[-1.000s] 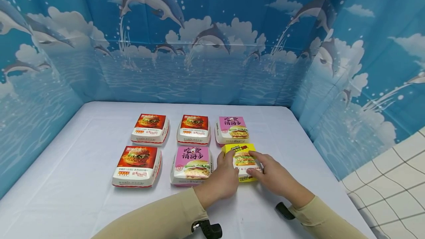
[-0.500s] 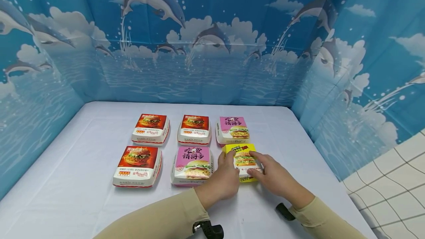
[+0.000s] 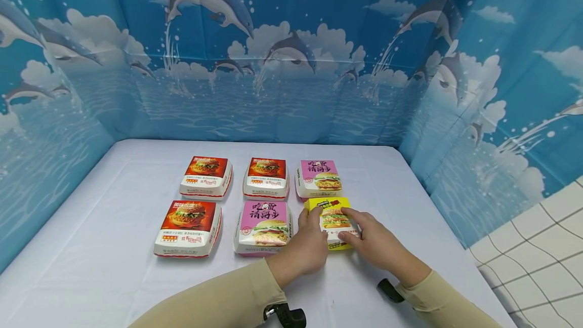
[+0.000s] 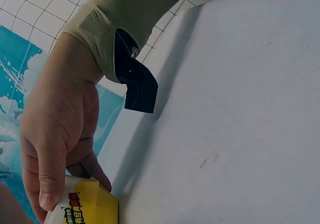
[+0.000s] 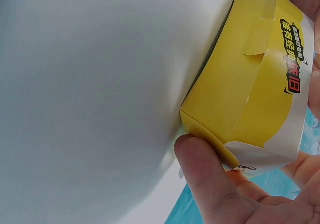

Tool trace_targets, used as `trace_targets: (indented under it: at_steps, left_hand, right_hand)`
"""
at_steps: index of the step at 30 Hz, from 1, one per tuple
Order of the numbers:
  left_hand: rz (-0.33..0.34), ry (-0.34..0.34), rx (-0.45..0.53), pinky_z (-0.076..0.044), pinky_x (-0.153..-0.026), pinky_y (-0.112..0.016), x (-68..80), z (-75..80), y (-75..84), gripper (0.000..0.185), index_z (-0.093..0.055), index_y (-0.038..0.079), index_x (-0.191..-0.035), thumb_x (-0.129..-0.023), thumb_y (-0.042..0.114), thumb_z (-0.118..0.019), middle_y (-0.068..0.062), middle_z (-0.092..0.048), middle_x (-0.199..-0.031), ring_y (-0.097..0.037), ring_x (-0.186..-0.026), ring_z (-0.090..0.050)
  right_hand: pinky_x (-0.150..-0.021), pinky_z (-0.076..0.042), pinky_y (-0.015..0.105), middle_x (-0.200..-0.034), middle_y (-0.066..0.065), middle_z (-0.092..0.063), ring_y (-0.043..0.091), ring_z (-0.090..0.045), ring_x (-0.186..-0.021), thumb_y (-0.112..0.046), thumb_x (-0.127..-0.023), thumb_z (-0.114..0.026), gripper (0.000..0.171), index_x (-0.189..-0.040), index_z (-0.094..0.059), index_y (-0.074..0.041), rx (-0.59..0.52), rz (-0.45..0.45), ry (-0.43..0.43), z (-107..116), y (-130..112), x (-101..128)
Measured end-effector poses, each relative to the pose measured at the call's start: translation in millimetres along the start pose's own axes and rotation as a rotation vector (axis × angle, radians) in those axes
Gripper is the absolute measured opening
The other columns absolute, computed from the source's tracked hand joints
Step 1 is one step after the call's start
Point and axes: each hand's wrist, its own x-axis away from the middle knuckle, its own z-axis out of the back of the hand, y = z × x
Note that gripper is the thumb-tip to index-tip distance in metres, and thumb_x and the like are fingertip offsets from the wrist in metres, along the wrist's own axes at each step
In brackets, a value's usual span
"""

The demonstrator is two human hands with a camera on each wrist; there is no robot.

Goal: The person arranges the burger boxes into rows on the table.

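On the white table (image 3: 114, 216), going left to right: two red-topped cardboard burger boxes (image 3: 188, 228) w/ a third behind, then two pink-topped ones (image 3: 264, 227), then the small yellow cardboard burger box (image 3: 331, 221) at front right. Left hand (image 3: 306, 247) grips its left side, right hand (image 3: 379, 244) its right side, fingers curled on the lid. Compared w/ a second ago nothing moved; box sits flat, so the holding seems only steadying, no lift begun.

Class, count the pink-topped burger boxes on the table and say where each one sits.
2: one pink-topped burger box at the back row's right end, another in the front row's middle. None seems hidden.
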Motion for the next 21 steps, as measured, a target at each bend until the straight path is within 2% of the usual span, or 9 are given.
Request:
trace_targets:
  at_steps: [5, 10, 17, 21]
  left_hand:
    - [-0.002, 0.005, -0.004, -0.059, -0.099, -0.052, -0.1, -0.3, -0.5, 0.058, -0.025, 0.018, -0.164, -0.111, 0.019, -0.048, -0.025, -0.008, -0.173, -0.036, -0.124, -0.061]
    - [-0.003, -0.003, -0.004, -0.060, -0.096, -0.051, 0.0, -0.1, -1.2, 0.058, -0.024, 0.018, -0.164, -0.111, 0.019, -0.048, -0.024, -0.007, -0.173, -0.036, -0.122, -0.062]
    - [-0.008, -0.011, -0.001, -0.061, -0.093, -0.049, -0.6, 0.0, -2.5, 0.059, -0.024, 0.018, -0.164, -0.111, 0.020, -0.048, -0.024, -0.006, -0.174, -0.035, -0.120, -0.062]
    - [-0.007, -0.011, 0.002, -0.061, -0.093, -0.049, -0.8, 0.1, -2.3, 0.058, -0.024, 0.018, -0.164, -0.111, 0.020, -0.048, -0.024, -0.006, -0.174, -0.034, -0.119, -0.062]
  right_hand:
    - [-0.104, -0.055, 0.058, -0.152, 0.023, -0.053, 0.035, -0.063, -0.123, -0.039, -0.099, -0.073, 0.070, -0.159, -0.046, -0.015, 0.005, -0.002, 0.002, -1.0, 0.4, 0.0]
    - [-0.107, -0.053, 0.060, -0.154, 0.023, -0.052, 0.038, -0.060, -0.130, -0.042, -0.100, -0.072, 0.071, -0.160, -0.045, -0.016, 0.007, -0.001, -0.001, -0.6, 0.3, 0.0]
    - [-0.106, -0.053, 0.061, -0.153, 0.023, -0.053, 0.038, -0.061, -0.128, -0.046, -0.100, -0.071, 0.071, -0.159, -0.046, -0.016, 0.009, 0.014, -0.006, 0.1, 0.1, 0.2]
    - [-0.107, -0.052, 0.061, -0.154, 0.023, -0.052, 0.038, -0.060, -0.130, -0.043, -0.100, -0.072, 0.071, -0.159, -0.045, -0.016, 0.009, 0.006, -0.005, -0.5, 0.3, -0.3]
